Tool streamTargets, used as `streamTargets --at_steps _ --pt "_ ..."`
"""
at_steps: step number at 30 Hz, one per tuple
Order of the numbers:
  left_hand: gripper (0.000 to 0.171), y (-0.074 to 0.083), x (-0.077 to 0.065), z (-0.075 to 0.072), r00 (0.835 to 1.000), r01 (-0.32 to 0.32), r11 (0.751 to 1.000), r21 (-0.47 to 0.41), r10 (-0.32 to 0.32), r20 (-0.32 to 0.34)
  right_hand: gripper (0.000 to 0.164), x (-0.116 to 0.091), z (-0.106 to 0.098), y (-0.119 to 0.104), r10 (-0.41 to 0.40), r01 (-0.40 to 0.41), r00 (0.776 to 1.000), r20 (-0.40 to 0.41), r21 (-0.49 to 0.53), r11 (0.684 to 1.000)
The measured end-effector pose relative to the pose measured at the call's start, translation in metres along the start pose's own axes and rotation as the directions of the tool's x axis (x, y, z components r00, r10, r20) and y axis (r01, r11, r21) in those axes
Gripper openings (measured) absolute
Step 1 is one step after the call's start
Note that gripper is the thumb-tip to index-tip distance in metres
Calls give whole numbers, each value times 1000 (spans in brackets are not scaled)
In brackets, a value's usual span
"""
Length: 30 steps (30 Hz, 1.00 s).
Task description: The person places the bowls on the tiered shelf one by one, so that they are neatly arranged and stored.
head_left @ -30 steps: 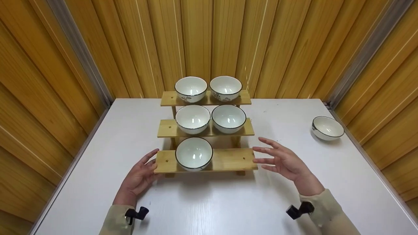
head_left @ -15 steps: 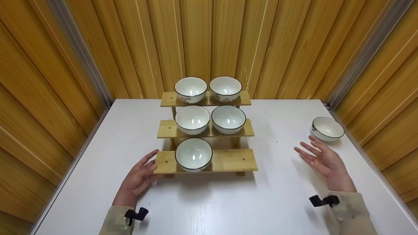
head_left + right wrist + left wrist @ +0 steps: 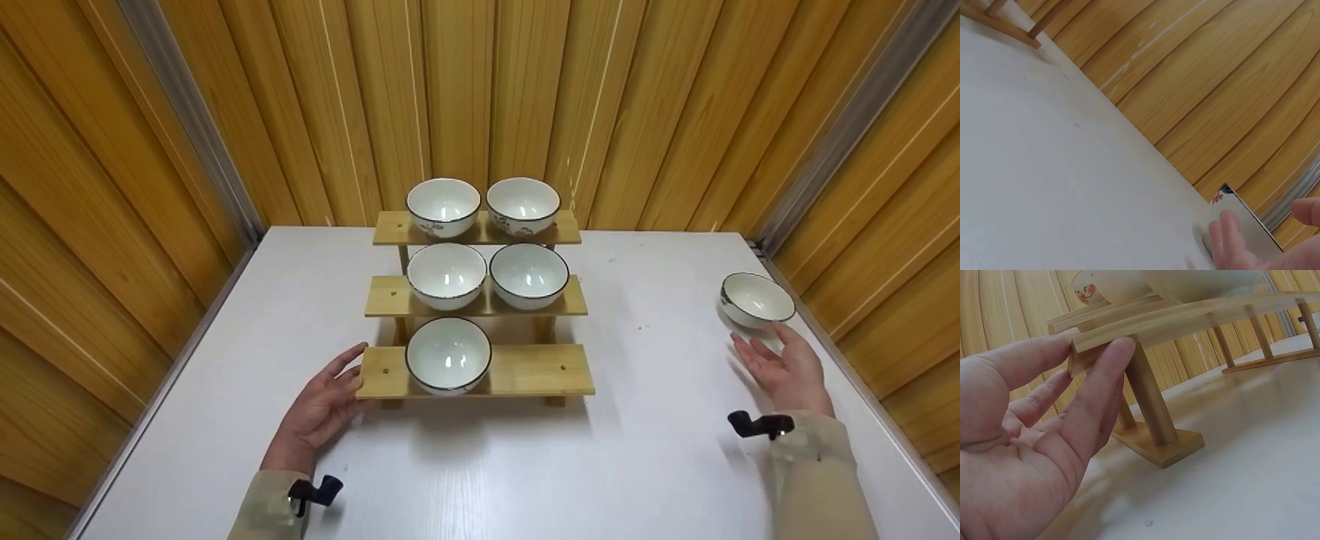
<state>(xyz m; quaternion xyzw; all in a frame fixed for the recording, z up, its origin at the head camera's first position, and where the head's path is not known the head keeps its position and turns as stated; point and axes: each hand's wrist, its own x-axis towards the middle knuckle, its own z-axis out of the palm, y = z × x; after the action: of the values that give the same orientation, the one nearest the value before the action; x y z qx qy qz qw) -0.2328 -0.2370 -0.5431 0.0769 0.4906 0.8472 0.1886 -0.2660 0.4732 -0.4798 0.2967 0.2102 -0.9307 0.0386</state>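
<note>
In the head view, a three-tier wooden stand (image 3: pixel 532 371) holds white bowls with dark rims. Two bowls sit on each of the upper tiers, and one bowl (image 3: pixel 448 356) is at the middle-left of the lowest. My left hand (image 3: pixel 322 405) holds the left end of that lowest board; in the left wrist view, its fingertips (image 3: pixel 1123 349) lie against the board's end and underside. Far to the right stands a single bowl (image 3: pixel 757 300). My right hand (image 3: pixel 791 371) is beside its near side, fingers spread and thumb by the rim, overlapping the bowl (image 3: pixel 1252 230) in the right wrist view.
The stand rests on a white table (image 3: pixel 562 472). Wood-patterned panels (image 3: pixel 450 90) enclose the back and sides, and the right panel (image 3: pixel 892 300) rises close beside the single bowl. Each sleeve carries a small black device (image 3: pixel 315 491).
My right hand has moved from the stand's right end across to the single bowl at the right. My left hand has stayed at the lowest board, and the bowls have not moved.
</note>
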Motion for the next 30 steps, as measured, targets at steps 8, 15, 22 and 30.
streamTargets --at_steps 8,15,22,30 --pt "59 0 -1 1 1000 6 1000 -3 -6 -10 88 15 7 -13 17 -17 1000 5 29 999" --pt "59 -1 0 1 1000 -7 1000 -20 8 11 84 29 11 -18 21 -24 999 25 127 992" --pt "58 -1 1 1 1000 -6 1000 -18 6 3 86 34 19 -19 -23 26 999 -36 102 994" --pt "63 1 0 3 1000 4 1000 -24 -5 -5 81 37 20 -17 -78 83 995 -68 75 994"
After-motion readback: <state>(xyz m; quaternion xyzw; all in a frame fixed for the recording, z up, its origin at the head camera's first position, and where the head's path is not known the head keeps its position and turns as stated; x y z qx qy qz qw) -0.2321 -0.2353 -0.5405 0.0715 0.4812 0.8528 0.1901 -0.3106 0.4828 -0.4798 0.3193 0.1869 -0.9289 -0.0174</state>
